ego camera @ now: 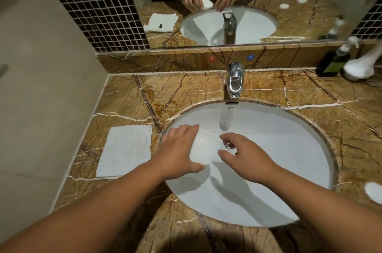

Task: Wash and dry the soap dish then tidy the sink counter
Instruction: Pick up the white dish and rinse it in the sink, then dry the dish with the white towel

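White and glossy, the soap dish (203,147) hangs over the sink (289,180), just short of the stream that falls from the tap (234,80) toward the drain (229,145). The left hand (179,152) holds it from its left edge: the fingers (187,130) curl over the far rim and the thumb presses the near rim, so the dish sits tilted in that closed grip. The right hand (247,156) is beside it, loosely spread and holding nothing, fingertips just off the dish's right edge. To wash it well, the person would likely turn the hollow under the water and rub it with the free fingers, keeping a firm hold since wet glaze slips. The folded towel (126,150) lies ready on the worktop (128,99) to the left for drying.
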Demonstrator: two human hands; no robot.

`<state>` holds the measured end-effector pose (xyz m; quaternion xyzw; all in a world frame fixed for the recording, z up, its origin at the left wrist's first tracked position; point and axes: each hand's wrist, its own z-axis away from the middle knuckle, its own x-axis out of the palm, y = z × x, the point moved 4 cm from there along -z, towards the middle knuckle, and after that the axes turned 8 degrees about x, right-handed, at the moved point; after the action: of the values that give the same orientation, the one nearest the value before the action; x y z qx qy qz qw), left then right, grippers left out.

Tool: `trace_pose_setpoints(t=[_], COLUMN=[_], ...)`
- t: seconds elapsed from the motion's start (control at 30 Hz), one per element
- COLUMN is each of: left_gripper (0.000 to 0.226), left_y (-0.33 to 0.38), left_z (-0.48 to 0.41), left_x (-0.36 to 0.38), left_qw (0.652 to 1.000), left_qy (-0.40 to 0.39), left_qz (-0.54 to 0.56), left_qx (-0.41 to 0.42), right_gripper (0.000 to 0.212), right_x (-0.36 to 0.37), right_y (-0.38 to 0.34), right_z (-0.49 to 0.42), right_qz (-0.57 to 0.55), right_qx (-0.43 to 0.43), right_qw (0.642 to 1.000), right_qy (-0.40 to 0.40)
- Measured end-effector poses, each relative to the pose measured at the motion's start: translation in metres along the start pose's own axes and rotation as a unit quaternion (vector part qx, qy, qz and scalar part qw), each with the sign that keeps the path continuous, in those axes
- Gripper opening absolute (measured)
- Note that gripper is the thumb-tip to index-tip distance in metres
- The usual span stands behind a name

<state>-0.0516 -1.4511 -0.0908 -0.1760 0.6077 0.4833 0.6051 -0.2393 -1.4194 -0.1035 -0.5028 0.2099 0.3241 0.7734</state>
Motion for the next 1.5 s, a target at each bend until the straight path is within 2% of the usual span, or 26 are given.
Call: trace_pose_setpoints(t=[0.07, 0.17, 0.27, 0.6, 0.8, 0.9, 0.97, 1.03, 1.07, 1.17, 1.23, 1.27, 1.4, 1.5], left_gripper=[0.107, 0.108, 0.108, 0.107, 0.106, 0.106, 0.100, 0.083, 0.074, 0.060, 0.050, 0.047, 0.049, 0.031], left_y=[-0.004, -0.008, -0.012, -0.030, -0.041, -0.048, -0.055, -0.068, -0.077, -0.105, -0.117, -0.123, -0.133, -0.134], left_z=[0.008, 0.018, 0.027, 0.043, 0.045, 0.047, 0.050, 0.053, 0.055, 0.062, 0.065, 0.066, 0.069, 0.066], left_x=[-0.002, -0.003, -0.003, 0.002, 0.007, 0.009, 0.009, 0.007, 0.006, 0.008, 0.011, 0.012, 0.028, 0.030], left_qw=[0.998, 0.994, 0.992, 0.985, 0.981, 0.982, 0.978, 0.966, 0.961, 0.953, 0.949, 0.949, 0.949, 0.944], left_qy=[0.022, 0.044, 0.061, 0.110, 0.121, 0.103, 0.098, 0.134, 0.158, 0.186, 0.185, 0.174, 0.049, 0.048], left_qz=[0.058, 0.089, 0.100, 0.120, 0.123, 0.133, 0.166, 0.193, 0.179, 0.048, -0.003, -0.023, -0.135, -0.161], left_qx=[-0.019, -0.036, -0.043, -0.059, -0.083, -0.081, -0.084, -0.110, -0.136, -0.234, -0.256, -0.264, -0.282, -0.284], right_gripper=[0.038, 0.016, 0.012, 0.020, 0.022, 0.021, 0.020, 0.020, 0.020, 0.018, 0.020, 0.021, 0.021, 0.020], right_x=[0.002, 0.008, 0.015, 0.033, 0.048, 0.054, 0.056, 0.056, 0.056, 0.054, 0.052, 0.052, 0.051, 0.051], right_y=[-0.004, -0.013, -0.022, -0.045, -0.057, -0.058, -0.057, -0.056, -0.055, -0.055, -0.054, -0.054, -0.054, -0.055], right_z=[-0.003, -0.006, -0.007, -0.015, -0.021, -0.025, -0.027, -0.030, -0.032, -0.035, -0.037, -0.038, -0.040, -0.041], right_qz=[-0.097, -0.271, -0.346, -0.398, -0.413, -0.413, -0.419, -0.432, -0.436, -0.426, -0.421, -0.422, -0.429, -0.431], right_qx=[0.034, 0.083, 0.105, 0.111, 0.117, 0.120, 0.126, 0.136, 0.139, 0.142, 0.148, 0.151, 0.153, 0.153], right_qw=[0.995, 0.957, 0.928, 0.894, 0.885, 0.884, 0.880, 0.873, 0.871, 0.876, 0.880, 0.879, 0.875, 0.873], right_qy=[-0.016, -0.060, -0.092, -0.175, -0.177, -0.183, -0.186, -0.182, -0.180, -0.174, -0.166, -0.161, -0.166, -0.170])
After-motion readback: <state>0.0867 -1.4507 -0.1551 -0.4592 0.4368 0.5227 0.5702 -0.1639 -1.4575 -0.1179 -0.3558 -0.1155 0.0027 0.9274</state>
